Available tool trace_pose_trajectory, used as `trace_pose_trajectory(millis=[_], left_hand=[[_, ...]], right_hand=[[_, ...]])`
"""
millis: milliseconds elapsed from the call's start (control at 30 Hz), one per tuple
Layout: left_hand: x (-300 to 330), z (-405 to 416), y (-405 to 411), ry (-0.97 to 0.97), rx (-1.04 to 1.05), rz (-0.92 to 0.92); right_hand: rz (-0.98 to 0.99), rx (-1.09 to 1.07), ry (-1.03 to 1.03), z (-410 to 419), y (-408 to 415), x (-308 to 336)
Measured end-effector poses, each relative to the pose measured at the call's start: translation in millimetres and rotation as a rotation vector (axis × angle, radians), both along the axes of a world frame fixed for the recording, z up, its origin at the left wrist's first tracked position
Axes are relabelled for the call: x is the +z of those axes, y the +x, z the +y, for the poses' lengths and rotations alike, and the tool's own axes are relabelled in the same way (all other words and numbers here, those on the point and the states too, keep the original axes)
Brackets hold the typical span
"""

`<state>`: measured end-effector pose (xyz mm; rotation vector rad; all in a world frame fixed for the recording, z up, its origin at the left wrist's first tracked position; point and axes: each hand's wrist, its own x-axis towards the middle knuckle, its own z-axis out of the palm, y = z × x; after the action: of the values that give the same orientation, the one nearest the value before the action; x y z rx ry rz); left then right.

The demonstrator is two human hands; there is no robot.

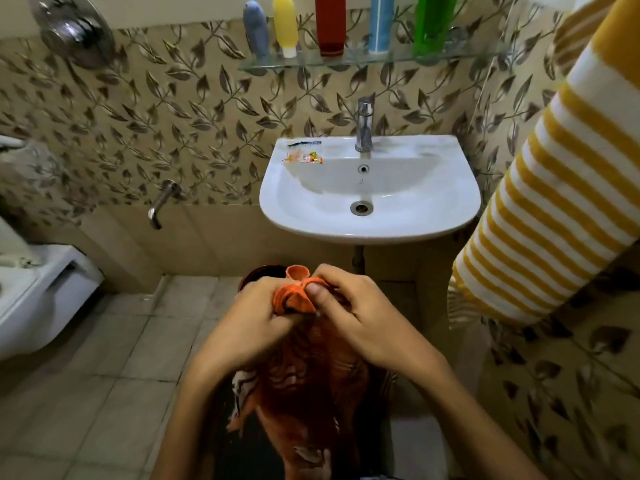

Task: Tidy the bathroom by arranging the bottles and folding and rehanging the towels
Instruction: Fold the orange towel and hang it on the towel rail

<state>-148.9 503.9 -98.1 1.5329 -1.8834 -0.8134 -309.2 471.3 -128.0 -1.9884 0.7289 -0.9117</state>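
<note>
Fingers [277, 308] around orange towel [294, 299]

Both hands [263, 306] [360, 306] pinch the orange towel [298, 368] at centre, near. Open air lies between them and the sink [370, 223] beyond. To the right, the striped towel [540, 216] hangs close by the right hand and blocks that side. To the left, floor [104, 358] room runs out to the toilet [38, 292]. On the far wall, the bottles [330, 24] crowd the shelf [363, 58] above the tap [364, 124].
</note>
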Motion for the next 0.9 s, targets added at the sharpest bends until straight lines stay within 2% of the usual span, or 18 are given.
trace_pose_trajectory(millis=[67, 133, 267, 400, 500, 600, 667, 800, 900], left_hand=[[6, 2, 6, -0.088, 0.042, -0.085], [17, 6, 10, -0.181, 0.054, -0.096], [33, 12, 11, -0.303, 0.040, 0.008], [41, 16, 16, -0.334, 0.028, 0.088], [35, 11, 20, -0.322, 0.221, 0.117], [24, 1, 34, -0.204, 0.453, 0.162], [18, 0, 38, -0.104, 0.359, 0.127], [3, 2, 23, 0.106, -0.032, 0.014], [-4, 1, 17, 0.049, -0.070, -0.054]], right_hand=[[0.041, -0.006, 0.005, -7, -2, -3], [0.110, 0.000, -0.003, -13, -7, -13], [0.230, -0.037, 0.040, -12, -8, -46], [0.294, -0.215, 0.125, -15, -4, -78], [0.298, -0.338, 0.176, -21, -6, -86], [0.300, -0.333, 0.205, -19, -4, -79], [0.271, -0.280, 0.171, -11, 3, -68], [0.111, -0.178, 0.078, 5, 19, -34], [0.090, -0.158, -0.010, 9, 22, -11]])
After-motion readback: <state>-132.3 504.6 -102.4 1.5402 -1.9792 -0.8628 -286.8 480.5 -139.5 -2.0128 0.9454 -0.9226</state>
